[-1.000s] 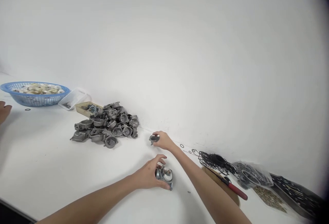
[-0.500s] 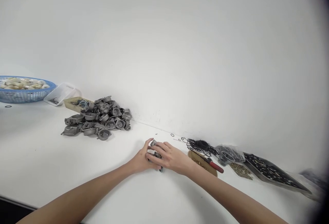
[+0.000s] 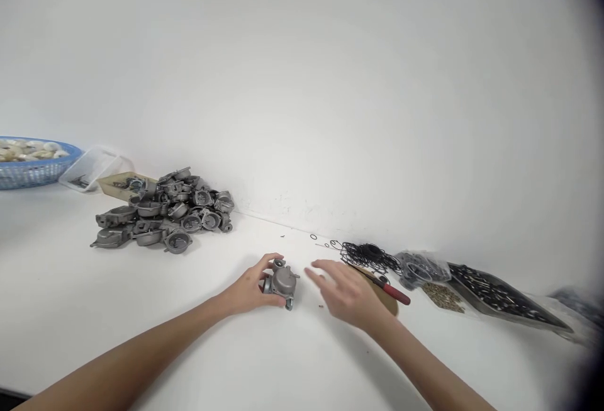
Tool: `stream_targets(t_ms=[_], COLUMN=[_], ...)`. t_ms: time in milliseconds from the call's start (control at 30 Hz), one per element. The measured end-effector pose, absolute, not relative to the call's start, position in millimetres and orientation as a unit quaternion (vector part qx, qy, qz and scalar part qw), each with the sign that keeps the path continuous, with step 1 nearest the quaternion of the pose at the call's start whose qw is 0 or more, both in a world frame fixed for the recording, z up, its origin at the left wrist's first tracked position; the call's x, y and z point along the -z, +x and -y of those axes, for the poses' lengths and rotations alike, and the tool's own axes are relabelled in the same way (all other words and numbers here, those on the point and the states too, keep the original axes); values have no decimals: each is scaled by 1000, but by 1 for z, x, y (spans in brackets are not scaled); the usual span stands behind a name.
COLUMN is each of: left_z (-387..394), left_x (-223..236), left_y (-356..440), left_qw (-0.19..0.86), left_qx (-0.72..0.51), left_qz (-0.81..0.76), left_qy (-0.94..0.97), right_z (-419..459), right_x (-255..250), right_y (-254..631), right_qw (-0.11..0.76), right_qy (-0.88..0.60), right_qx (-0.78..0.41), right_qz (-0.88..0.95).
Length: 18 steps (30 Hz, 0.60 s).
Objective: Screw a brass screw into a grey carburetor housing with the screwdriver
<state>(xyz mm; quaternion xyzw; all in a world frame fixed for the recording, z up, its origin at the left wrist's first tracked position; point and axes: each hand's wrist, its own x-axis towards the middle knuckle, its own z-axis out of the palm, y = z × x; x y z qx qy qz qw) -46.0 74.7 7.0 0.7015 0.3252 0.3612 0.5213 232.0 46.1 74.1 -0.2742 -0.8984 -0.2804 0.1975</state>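
Note:
My left hand (image 3: 248,288) is closed around the side of a grey metal carburetor (image 3: 284,281), which is on the white table with its rounded bowl facing up. My right hand (image 3: 346,291) is apart from it, to the right, fingers stretched forward and holding nothing that I can see. Beneath and behind that hand is a tan tray (image 3: 391,303), partly covered. A red-handled screwdriver (image 3: 396,293) lies across the tray. One tiny dark piece (image 3: 321,306) rests on the table between the carburetor and my right hand.
At the left are a pile of grey metal bowls (image 3: 177,209), a yellowish tray (image 3: 113,187), a clear bin (image 3: 78,168) and a blue basket (image 3: 38,175). Black rubber rings (image 3: 370,257), a plastic bag (image 3: 425,269), brass pieces (image 3: 443,298) and a long tray (image 3: 514,320) line the right.
My right hand has come off the carburetor and moved right to the tan tray. My left hand stays on the carburetor, now more fully seen. The view has shifted slightly.

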Motion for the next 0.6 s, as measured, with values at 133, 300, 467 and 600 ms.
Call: stream_targets(t_ms=[133, 300, 467, 600], left_z=[-74, -75, -73, -66], left_x=[-9, -10, -6, -5], left_y=[-45, -40, -35, -35], left_qw=[528, 549, 574, 544], left_qx=[-348, -333, -316, -321], left_qz=[-339, -341, -302, -269], left_qy=[697, 687, 692, 727], right_z=[-59, -60, -58, -58], right_x=[-68, -54, -48, -46], right_y=[289, 332, 342, 346], right_qw=[204, 144, 114, 112], right_qy=[-458, -556, -609, -618], right_qx=[215, 61, -43, -88], right_qz=[838, 816, 784, 773])
